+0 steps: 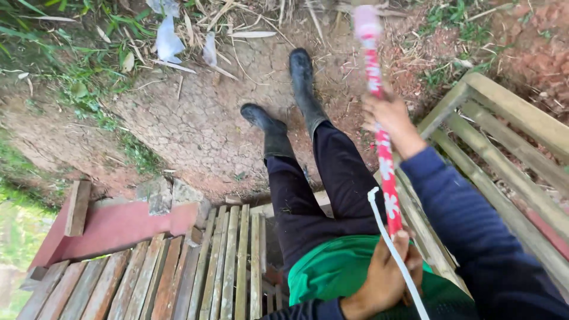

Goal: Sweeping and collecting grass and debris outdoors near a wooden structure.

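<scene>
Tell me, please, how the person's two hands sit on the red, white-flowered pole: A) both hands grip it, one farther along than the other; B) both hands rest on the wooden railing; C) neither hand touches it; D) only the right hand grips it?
A: the right hand grips the red pole farther along, while the left hand closes round its near end, beside a white cord.

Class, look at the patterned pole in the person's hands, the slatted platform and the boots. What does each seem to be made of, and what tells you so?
Pole: probably plastic or wrapped in glossy film, red with white flowers; core hidden. Slatted platform: bare, weathered wood or split bamboo, with grain and uneven gaps. Boots: likely rubber, black, seamless and faintly shiny.
</scene>
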